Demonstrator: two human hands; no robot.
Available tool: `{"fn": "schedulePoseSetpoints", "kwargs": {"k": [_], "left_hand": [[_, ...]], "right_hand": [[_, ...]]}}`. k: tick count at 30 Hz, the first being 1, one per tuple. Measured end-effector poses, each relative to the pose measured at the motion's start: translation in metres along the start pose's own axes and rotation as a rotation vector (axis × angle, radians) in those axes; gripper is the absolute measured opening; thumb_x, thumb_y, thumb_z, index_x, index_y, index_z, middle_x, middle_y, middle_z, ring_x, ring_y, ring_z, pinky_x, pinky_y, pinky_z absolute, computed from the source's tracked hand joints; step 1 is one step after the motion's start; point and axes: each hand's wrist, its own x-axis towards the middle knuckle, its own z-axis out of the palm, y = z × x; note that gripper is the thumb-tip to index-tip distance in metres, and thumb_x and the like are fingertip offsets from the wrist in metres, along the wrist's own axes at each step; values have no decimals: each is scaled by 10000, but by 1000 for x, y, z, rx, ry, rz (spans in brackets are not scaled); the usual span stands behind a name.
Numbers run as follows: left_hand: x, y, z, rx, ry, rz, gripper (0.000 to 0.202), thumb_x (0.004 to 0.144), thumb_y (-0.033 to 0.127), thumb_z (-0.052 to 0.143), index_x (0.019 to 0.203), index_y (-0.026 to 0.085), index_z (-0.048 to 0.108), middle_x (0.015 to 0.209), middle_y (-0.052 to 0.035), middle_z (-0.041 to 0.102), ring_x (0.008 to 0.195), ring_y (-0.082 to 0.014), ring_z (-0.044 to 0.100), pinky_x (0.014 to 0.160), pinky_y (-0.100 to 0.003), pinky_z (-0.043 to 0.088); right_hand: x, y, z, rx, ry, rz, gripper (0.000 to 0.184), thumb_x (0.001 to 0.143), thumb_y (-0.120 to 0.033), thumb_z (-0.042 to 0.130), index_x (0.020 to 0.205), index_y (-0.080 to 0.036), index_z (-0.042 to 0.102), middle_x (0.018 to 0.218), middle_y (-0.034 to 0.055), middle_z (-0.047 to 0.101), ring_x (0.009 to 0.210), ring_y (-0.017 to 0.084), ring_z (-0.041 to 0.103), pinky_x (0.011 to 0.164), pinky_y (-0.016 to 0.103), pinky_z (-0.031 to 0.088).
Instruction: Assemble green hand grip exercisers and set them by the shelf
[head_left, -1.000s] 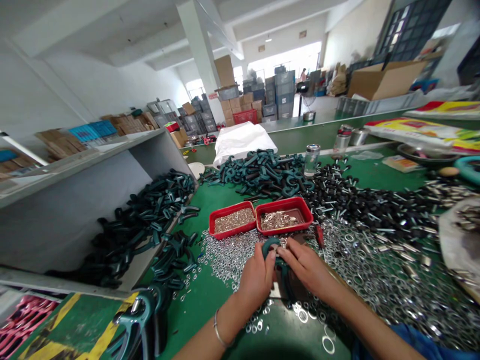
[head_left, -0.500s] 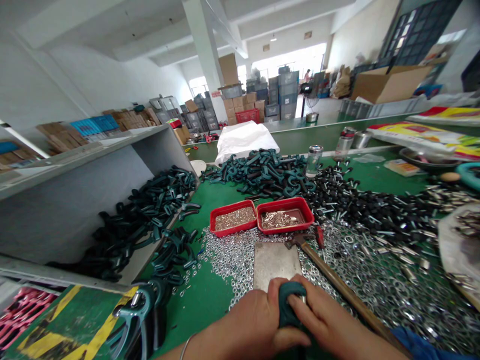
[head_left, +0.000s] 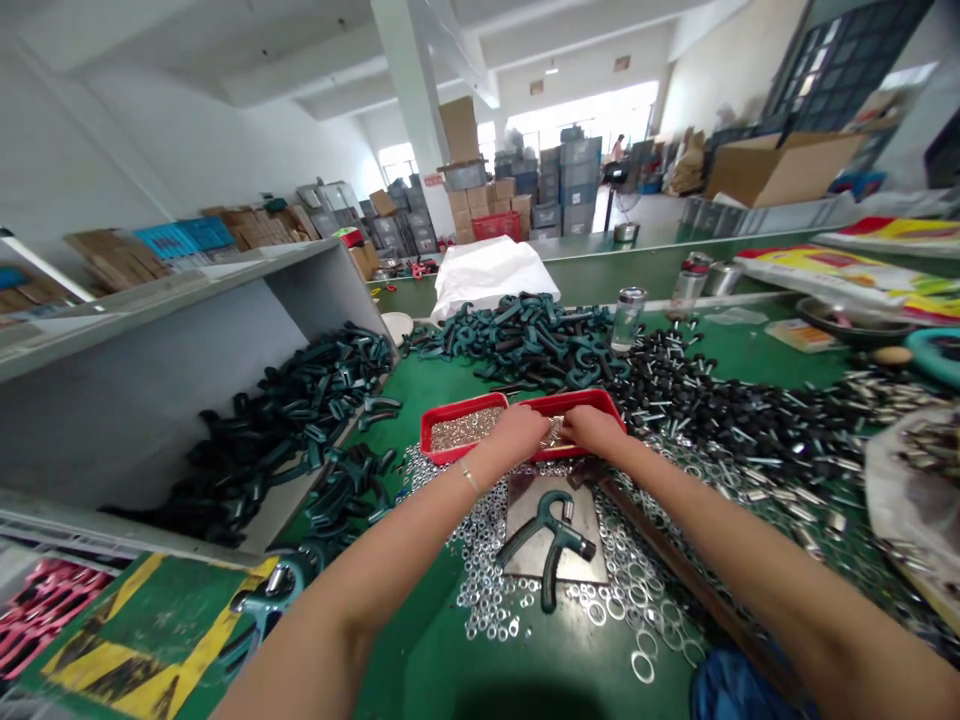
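Both my arms reach forward over the green table. My left hand (head_left: 517,430) and my right hand (head_left: 592,428) meet over the right red tray (head_left: 600,402) of small metal pins, fingers curled down into it. What they pinch is hidden. A dark green hand-grip tool (head_left: 551,535) lies on a grey metal plate (head_left: 525,560) below my arms, with nothing touching it. The left red tray (head_left: 442,440) holds small shiny nuts.
Metal rings and washers (head_left: 487,560) cover the table around the plate. A wooden-handled hammer (head_left: 660,560) lies to the right. Piles of green handles (head_left: 525,340) and black knobs (head_left: 720,410) lie beyond. A grey shelf (head_left: 150,400) of handles stands at left.
My hands let go of the green grip tool, which now lies on the metal plate. Both hands moved forward to the right red tray.
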Motion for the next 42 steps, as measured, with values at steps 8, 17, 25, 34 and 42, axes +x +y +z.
{"fn": "schedulePoseSetpoints", "kwargs": {"k": [8,17,25,34,42], "left_hand": [[43,-17,52,-86,-60,20,175,852,128,573,819,129,744,875,-142,748,884,-275,693,983,-443,396],[18,-11,36,-209,198,-113,215,952,142,440,1045,79,624,1053,-155,684,1007,-242,628,909,-361,439],[-94,12,68,-621,274,-165,46,911,202,566,880,174,586,892,-42,626,881,-198,567,814,-315,447],[-129,34,68,-399,109,-175,207,931,120,438,893,164,637,945,-101,615,962,-255,557,927,-414,426],[-126,40,59,-1079,299,-391,107,901,224,559,954,186,644,864,-22,684,803,-172,629,774,-294,485]], "right_hand": [[27,0,28,40,-25,45,170,863,-289,630,881,-146,721,963,151,734,894,264,683,728,297,483],[2,0,10,277,281,-54,266,1005,-305,407,1071,-136,601,1032,108,704,939,200,643,836,291,472],[-110,14,37,643,71,-269,187,934,-290,506,963,-192,662,963,55,682,909,199,627,847,340,476],[-103,5,54,527,35,-185,217,948,-321,461,838,-192,597,847,42,667,792,191,607,717,297,444],[-101,-10,48,-14,103,-322,179,970,-224,459,873,-174,601,887,103,666,891,245,602,778,330,445]]}}
